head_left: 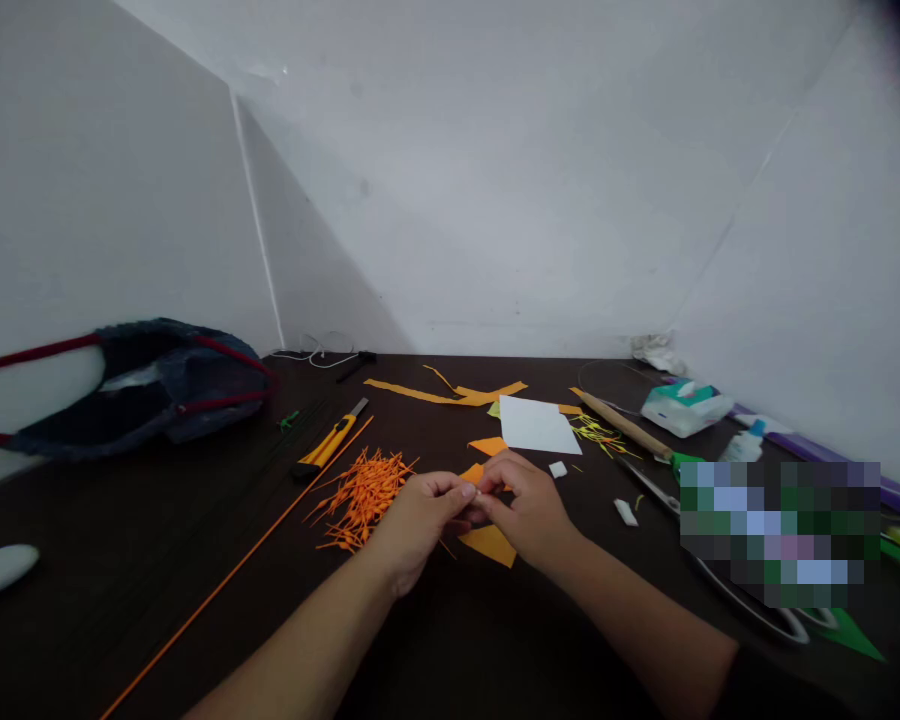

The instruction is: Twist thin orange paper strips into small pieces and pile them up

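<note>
My left hand (424, 520) and my right hand (521, 500) meet fingertip to fingertip over the dark table. Both are closed in a pinch; whatever lies between the fingers is too small to make out. Just left of my left hand is a pile of thin orange twisted pieces (371, 495). Orange paper pieces (491, 545) lie beneath and beside my right hand. Beyond them rests a white sheet (540, 425), with yellow-green twisted pieces (600, 435) at its right.
A yellow cutter (334, 440) and a long orange stick (232, 575) lie left, near a dark bag (187, 385). On the right are scissors (649, 485), a wooden-handled tool (622, 425), a tissue pack (686, 408), a small bottle (746, 443) and a purple roll (832, 455).
</note>
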### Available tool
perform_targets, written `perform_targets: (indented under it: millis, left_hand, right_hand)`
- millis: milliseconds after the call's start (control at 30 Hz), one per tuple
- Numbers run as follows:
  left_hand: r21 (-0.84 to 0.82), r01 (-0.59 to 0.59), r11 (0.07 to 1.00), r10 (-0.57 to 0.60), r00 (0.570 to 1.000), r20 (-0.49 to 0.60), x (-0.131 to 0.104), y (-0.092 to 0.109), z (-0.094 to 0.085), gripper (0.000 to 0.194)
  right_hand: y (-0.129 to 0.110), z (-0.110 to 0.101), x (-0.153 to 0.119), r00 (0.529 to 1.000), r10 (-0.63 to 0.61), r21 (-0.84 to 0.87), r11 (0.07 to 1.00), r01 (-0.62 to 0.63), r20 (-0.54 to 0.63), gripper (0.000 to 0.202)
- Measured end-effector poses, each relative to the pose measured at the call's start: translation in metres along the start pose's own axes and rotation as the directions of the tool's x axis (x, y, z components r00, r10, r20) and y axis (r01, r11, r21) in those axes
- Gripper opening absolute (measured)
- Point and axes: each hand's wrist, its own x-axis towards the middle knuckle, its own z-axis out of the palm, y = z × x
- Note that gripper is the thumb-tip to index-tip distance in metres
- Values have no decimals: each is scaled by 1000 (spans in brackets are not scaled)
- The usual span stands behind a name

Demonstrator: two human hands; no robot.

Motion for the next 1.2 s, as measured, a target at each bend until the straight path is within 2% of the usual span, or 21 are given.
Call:
perform_targets:
  millis: [100, 233, 400, 467, 567, 633, 700, 767, 833, 933, 1000, 1100, 1200]
  left_hand:
    - [-14, 8, 1000, -8, 1000, 10, 1, 0, 0, 23]
    - [-17, 21, 1000, -21, 999, 38, 1, 3, 1, 23]
    - [44, -5, 999, 2, 998, 65, 1, 3, 2, 28]
    - [92, -9, 996, 5, 999, 51, 2, 3, 1, 31]
    - [267, -66, 961, 73, 997, -17, 5, 1, -2, 28]
    - [496, -135, 858, 184, 982, -50, 7, -2, -6, 24]
    - [697, -204, 688, 291, 957, -8, 9, -6, -8, 20]
    - [808, -271, 524, 349, 933, 87, 11, -9, -8, 18]
    - [862, -319, 394, 366, 915, 172, 11, -12, -7, 19]
    - [902, -338, 269, 355, 905, 233, 11, -14, -5, 19]
    - [916, -339, 216, 345, 904, 253, 12, -15, -5, 19]
    - [931, -332, 154, 333, 904, 267, 14, -18, -4, 19]
    - [947, -308, 91, 310, 912, 268, 19, -23, 2, 21]
  right_hand:
    - [0, -1, -2, 998, -33, -50, 998, 36, 54, 11]
    - [-1, -3, -3, 984, -132, -130, 980, 148, 122, 12]
    - [-3, -2, -2, 952, -220, -261, 926, 272, 214, 22]
    - [-1, -2, -1, 959, -197, -291, 923, 251, 202, 26]
    - [6, -6, 2, 996, -35, -318, 946, 58, 78, 31]
    - [14, -12, 5, 993, 110, -299, 947, -120, -50, 37]
    - [22, -18, 7, 958, 256, -209, 938, -278, -127, 40]
    - [31, -23, 8, 920, 378, -82, 919, -387, -107, 34]
    - [39, -25, 8, 890, 455, 33, 891, -454, -36, 20]
    - [49, -25, 7, 865, 501, 180, 847, -500, 43, 12]
    - [53, -26, 8, 866, 500, 226, 840, -493, 33, 15]
    - [55, -30, 9, 876, 473, 131, 879, -459, -100, 14]
    - [54, -33, 9, 866, 449, 19, 889, -457, -220, 19]
